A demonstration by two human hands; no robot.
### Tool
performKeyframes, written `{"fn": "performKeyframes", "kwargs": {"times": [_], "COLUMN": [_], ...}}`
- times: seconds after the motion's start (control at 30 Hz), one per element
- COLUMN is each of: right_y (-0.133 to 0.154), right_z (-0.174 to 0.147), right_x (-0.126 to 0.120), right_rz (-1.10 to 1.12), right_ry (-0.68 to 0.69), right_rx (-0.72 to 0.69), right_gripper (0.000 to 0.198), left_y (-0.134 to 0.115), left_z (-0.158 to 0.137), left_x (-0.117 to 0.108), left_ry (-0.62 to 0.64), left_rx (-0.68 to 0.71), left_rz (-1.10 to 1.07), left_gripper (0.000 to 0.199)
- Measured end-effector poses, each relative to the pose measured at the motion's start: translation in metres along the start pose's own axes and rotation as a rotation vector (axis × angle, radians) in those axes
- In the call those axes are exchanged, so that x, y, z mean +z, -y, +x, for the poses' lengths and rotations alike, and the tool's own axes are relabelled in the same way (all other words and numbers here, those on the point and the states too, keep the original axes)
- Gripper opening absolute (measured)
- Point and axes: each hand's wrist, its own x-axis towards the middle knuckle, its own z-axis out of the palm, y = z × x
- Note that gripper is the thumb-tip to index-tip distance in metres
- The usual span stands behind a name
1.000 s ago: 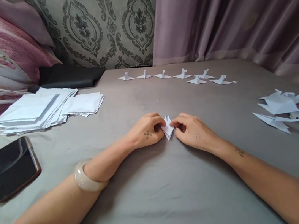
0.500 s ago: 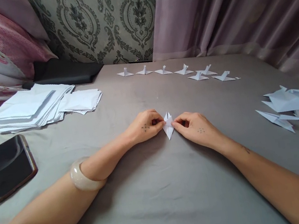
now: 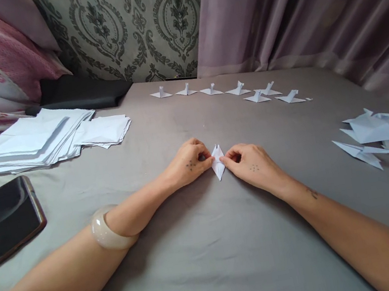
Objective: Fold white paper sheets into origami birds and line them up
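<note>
A small white folded paper (image 3: 218, 167), shaped like a narrow diamond with a split top point, is held low over the grey cloth between both hands. My left hand (image 3: 192, 162) pinches its left edge between thumb and fingers. From the other side, my right hand (image 3: 251, 163) is closed on the right edge, its thumb lying on the paper's face. The curled fingertips of both hands are partly hidden. Several finished paper birds (image 3: 238, 89) stand in a row farther back on the cloth.
Stacked white paper sheets (image 3: 27, 137) and a smaller paper pile (image 3: 103, 131) lie at left, behind a dark phone (image 3: 11, 220). More folded paper figures (image 3: 372, 128) are heaped at right. A black folded item (image 3: 83, 92) lies by the patterned wall.
My right hand has shifted slightly left, its thumb moving farther onto the paper's face. My left hand keeps its pinch. The view has shifted a little.
</note>
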Motion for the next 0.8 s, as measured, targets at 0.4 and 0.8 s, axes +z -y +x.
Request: {"fn": "performKeyframes", "kwargs": {"times": [0.4, 0.8], "right_y": [-0.007, 0.0], "right_z": [-0.002, -0.019], "right_x": [0.001, -0.022], "right_rz": [0.044, -0.494], "right_ry": [0.002, 0.153], "right_rx": [-0.087, -0.359], "right_gripper": [0.012, 0.035], "left_y": [0.003, -0.017], "left_z": [-0.006, -0.016], "left_x": [0.008, -0.009], "left_ry": [0.01, 0.154], "left_rx": [0.272, 0.267], "left_rz": [0.256, 0.482], "left_gripper": [0.019, 0.027]}}
